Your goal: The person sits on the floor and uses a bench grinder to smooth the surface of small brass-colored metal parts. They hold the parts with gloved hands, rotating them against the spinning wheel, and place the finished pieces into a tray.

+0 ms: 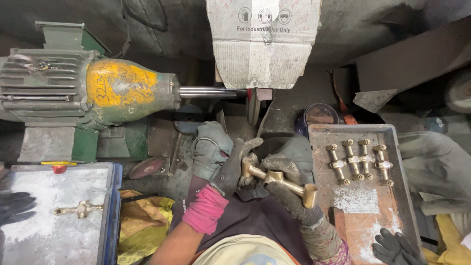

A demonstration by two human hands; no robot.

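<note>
Both gloved hands hold one brass fitting (274, 177) just below the middle of the view, at about 6 o'clock from the buffing wheel (253, 105). The left hand (216, 157) has its grip wrapped round the fitting's left end; the right hand (289, 169) pinches the middle and right arm, whose open cup end sticks out bare toward 4 o'clock.

The wheel sits on a shaft (211, 92) running from the green and yellow motor (98, 93) at 10 o'clock, half hidden under a cardboard hood (262, 44). Whether it spins cannot be told.

Risks, as a judgement: the gloves look loose and frayed, so a fingertip near a turning wheel could be snatched in. The fitting has cross arms; an arm caught on the wheel's edge could be torn from the grip and thrown down toward the lap. The pink cuff (206, 210) lies close to the work as well.

A tray (392, 142) at 3 o'clock carries four like fittings (360, 162) in a row. A box (110, 196) at 8 o'clock holds a single dull one (78, 210). Other dark gloves show at the left edge (14, 206) and the lower right (397, 248); a thrown piece could reach them.
</note>
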